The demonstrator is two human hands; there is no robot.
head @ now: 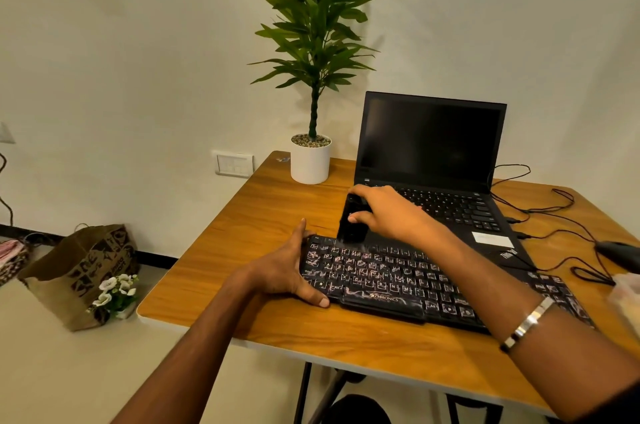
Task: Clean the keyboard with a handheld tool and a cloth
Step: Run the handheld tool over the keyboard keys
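A laptop [429, 160] (its screen dark) sits far right on the table [242, 233], a potted plant [311, 146] beside it.

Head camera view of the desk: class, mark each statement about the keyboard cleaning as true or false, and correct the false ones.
1. The right hand holds a black handheld tool over the keyboard. True.
2. The left hand rests on the laptop. False: it steadies the keyboard's left end.
3. The laptop screen is dark. True.
4. The potted plant stands on the floor. False: it stands on the table.
5. A paper bag sits on the floor. True.
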